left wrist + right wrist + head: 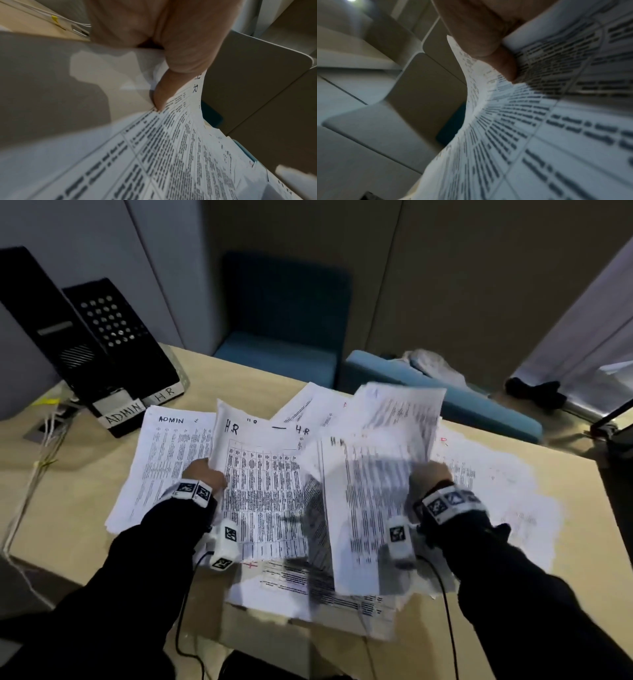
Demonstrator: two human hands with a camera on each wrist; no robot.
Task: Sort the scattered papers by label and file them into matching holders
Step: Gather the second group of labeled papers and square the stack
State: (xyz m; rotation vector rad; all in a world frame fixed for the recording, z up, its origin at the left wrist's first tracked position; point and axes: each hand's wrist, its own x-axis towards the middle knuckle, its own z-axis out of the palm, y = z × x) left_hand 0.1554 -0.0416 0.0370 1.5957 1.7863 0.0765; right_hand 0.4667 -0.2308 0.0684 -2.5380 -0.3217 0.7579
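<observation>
At the desk's [85,529] far left stand two black holders, labelled ADMIN [124,408] and HR [165,394], contents unseen, while the left grip [202,474] pinches an HR sheet [260,474] and the right grip [428,474] clasps blurred sheets [376,494] above the scattered papers [496,508].

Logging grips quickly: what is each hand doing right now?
Left hand: holding the HR-labelled sheet by its left edge, thumb on top.
Right hand: holding a lifted printed sheet, pinched at its right edge.

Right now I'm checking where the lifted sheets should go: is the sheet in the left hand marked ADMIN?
No, the sheet gripped by the left hand reads HR.
</observation>
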